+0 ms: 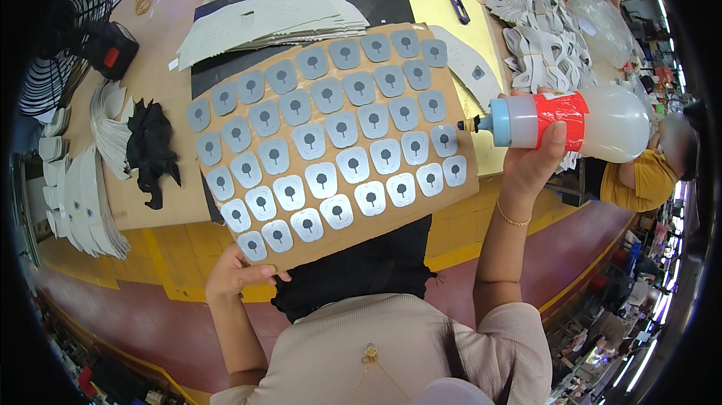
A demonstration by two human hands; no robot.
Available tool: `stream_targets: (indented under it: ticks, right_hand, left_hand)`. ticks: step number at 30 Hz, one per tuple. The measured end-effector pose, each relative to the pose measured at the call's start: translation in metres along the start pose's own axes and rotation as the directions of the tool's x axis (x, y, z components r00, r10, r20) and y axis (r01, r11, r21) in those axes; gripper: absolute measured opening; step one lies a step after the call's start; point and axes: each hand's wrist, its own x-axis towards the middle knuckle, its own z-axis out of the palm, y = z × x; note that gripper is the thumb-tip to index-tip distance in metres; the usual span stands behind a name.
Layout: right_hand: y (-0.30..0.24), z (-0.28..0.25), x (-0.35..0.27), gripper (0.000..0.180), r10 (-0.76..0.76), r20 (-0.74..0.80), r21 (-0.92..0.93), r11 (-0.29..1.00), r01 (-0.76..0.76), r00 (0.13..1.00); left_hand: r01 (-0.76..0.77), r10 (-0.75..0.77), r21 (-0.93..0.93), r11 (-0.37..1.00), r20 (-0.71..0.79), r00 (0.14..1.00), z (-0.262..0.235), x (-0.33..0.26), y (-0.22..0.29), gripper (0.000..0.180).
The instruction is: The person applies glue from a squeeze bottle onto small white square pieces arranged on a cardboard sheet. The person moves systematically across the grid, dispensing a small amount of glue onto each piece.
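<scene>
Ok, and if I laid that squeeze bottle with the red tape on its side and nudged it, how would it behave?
The squeeze bottle would probably roll, since its body is rounded. Its translucent wall looks like thin plastic, so it may flex under the right grip. The bare plastic looks smooth and shiny, so it could be somewhat slippery.

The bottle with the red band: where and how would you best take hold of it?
I'd put the grip around the red band of the bottle, coming from the person's side: it looks round and narrower there than toward its base, and the nozzle points left, clear of that approach. The right hand holds it about there, thumb over the band.
</scene>
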Motion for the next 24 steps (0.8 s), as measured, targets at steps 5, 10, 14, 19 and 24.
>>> stream_targets:
  ticks: [5,10,14,19,24]
  right_hand:
    - [0.008,0.005,-0.011,0.065,-0.034,0.145,-0.285,0.956,0.074,0.989]
    - [0.013,0.015,-0.016,0.067,-0.007,0.206,-0.307,0.949,0.071,0.979]
    - [0.018,0.014,-0.019,0.057,0.037,0.205,-0.247,0.969,0.015,0.978]
    - [0.018,0.018,-0.028,0.057,0.048,0.222,-0.263,0.965,0.013,0.974]
    - [0.011,0.026,-0.025,0.061,0.06,0.129,-0.05,0.997,-0.054,0.99]
  left_hand:
    - [-0.023,0.023,0.024,0.999,-0.017,1.0,0.004,0.001,-0.001,0.035]
    - [-0.028,0.029,0.028,0.999,-0.039,0.999,0.005,0.0,-0.001,0.037]
    - [-0.014,0.015,0.018,1.0,-0.05,0.999,0.007,-0.002,0.001,0.037]
    - [0.003,-0.002,0.015,1.0,-0.046,0.999,0.005,-0.006,-0.001,0.036]
    - [-0.017,0.017,0.01,1.0,-0.029,0.999,0.003,-0.007,-0.004,0.035]
